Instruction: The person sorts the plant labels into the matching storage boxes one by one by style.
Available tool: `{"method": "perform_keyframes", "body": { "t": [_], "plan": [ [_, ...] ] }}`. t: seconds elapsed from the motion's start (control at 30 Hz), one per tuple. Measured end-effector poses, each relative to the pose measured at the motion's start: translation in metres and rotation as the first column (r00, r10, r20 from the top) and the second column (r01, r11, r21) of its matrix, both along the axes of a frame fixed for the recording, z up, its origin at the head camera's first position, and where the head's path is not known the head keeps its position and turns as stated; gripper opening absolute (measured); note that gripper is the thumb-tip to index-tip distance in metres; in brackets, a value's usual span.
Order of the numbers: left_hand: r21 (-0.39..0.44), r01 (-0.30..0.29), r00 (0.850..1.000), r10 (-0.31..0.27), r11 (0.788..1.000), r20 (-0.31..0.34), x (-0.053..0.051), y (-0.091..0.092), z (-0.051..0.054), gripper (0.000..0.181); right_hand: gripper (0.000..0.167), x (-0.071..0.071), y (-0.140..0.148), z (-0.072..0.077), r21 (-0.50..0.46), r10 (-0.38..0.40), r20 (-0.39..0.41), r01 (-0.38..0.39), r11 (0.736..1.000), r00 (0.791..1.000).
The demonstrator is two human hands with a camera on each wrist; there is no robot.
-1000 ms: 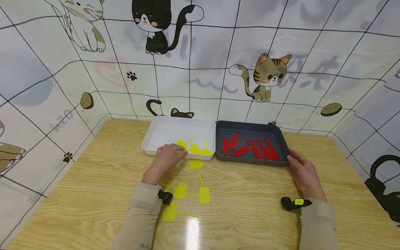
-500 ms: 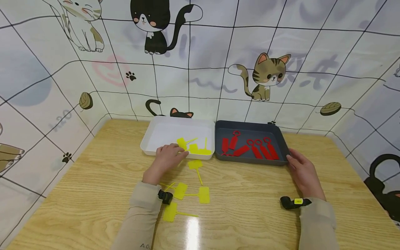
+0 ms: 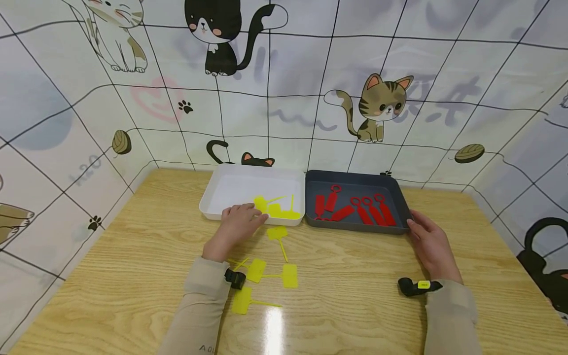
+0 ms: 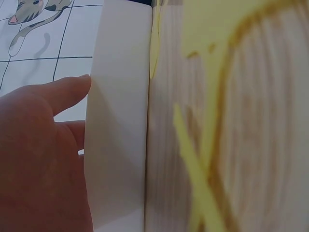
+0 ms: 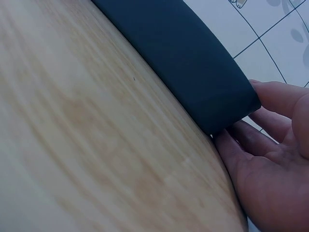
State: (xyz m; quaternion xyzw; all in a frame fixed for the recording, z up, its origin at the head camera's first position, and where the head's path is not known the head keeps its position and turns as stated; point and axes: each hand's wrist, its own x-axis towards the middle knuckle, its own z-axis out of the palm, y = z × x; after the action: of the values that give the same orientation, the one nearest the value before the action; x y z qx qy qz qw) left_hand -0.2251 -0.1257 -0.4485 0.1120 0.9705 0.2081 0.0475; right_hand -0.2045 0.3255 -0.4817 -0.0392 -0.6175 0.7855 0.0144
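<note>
The desk (image 3: 346, 286) is pale, glossy wood with a streaky grain. Two shallow, smooth trays with rounded corners stand side by side near its far edge, behind them a wall sheet (image 3: 293, 59) printed with black grid lines and cats. The yellow tags (image 3: 290, 276) are thin and flat: rectangular plates with slim stems. The red tags (image 3: 365, 215) are flat strips ending in rings.

The white tray (image 3: 230, 187) holds a few yellow tags, bunched in its near right part; at least four more lie loose on the desk in front of it, some stems crossing. The dark tray (image 3: 359, 183), to its right, holds six red tags, lying at various angles, most towards the near side.

The left hand (image 3: 239, 222) reaches over the white tray's near wall, fingers lightly bent beside a yellow tag; whether they grip it cannot be told. The right hand (image 3: 431, 244) holds the dark tray's near right corner, thumb at the rim and fingers lower down against the outside.
</note>
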Motion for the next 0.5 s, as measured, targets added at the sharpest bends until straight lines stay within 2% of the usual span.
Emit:
{"method": "perform_keyframes", "body": {
  "t": [0.23, 0.5],
  "plan": [
    [0.000, 0.003, 1.000, -0.003, 1.000, 0.003, -0.0006, -0.0007, -0.0003, 0.047, 0.065, -0.0008, 0.0006, -0.0003, 0.030, -0.005, 0.013, 0.004, 1.000, 1.000],
    [0.039, -0.019, 1.000, 0.020, 0.999, -0.014, -0.0018, 0.0001, 0.0005, 0.043, 0.066, -0.0005, 0.0014, -0.0007, 0.005, 0.002, 0.000, -0.002, 1.000, 1.000]
  ]
}}
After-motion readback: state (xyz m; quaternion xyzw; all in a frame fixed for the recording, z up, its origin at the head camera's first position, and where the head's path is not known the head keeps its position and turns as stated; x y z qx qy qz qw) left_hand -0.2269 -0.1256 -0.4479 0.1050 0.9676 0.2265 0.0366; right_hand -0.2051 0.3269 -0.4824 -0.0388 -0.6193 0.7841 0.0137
